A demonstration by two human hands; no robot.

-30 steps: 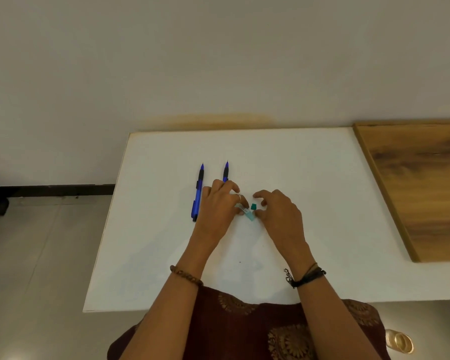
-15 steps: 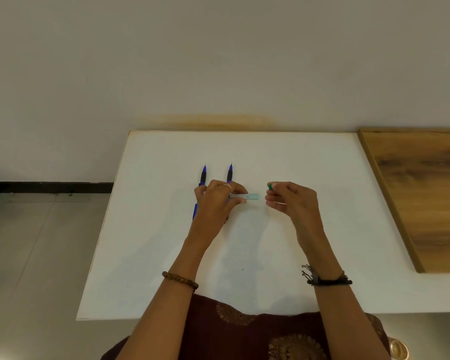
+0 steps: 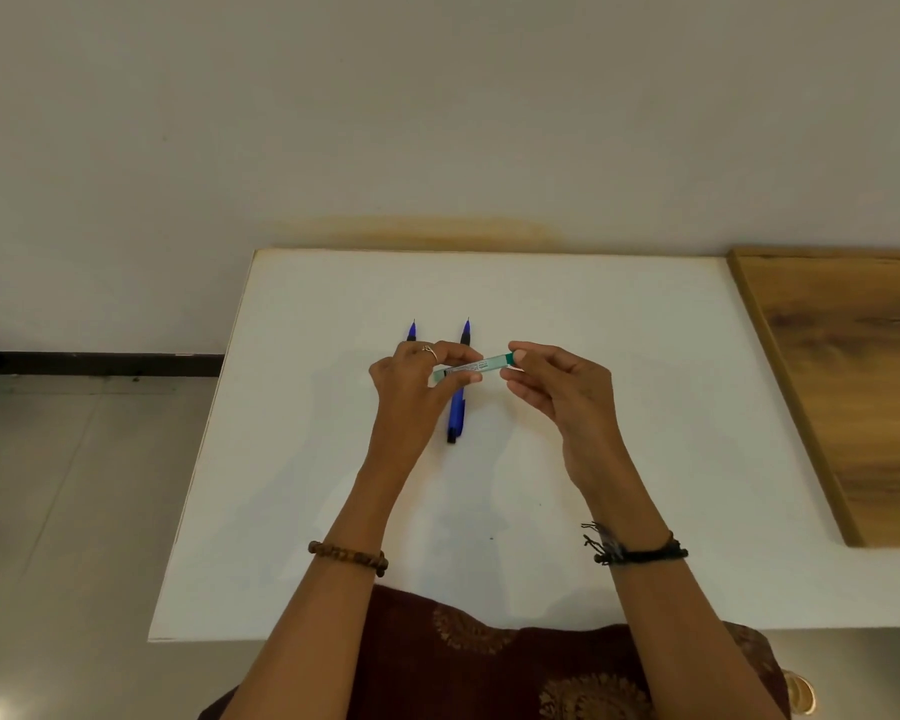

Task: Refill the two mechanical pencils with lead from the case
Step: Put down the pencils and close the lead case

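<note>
Lead case [image 3: 473, 367] held level above white table [image 3: 645, 407], betw both hands: left hand [image 3: 417, 392] pinches its clear end w/ thumb + fingertips, right hand [image 3: 557, 392] pinches green cap end. Two blue pencils [image 3: 457, 407] lie on table below, left one mostly hidden.

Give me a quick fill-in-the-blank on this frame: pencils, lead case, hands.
1. The lead case is held off the table by ____ hands.
2. The right hand pinches the case at its dark ____ cap end.
3. The number of blue pencils lying on the white table is ____.
4. The left hand wears a ____ on one finger.

Missing words: both; green; two; ring
</note>
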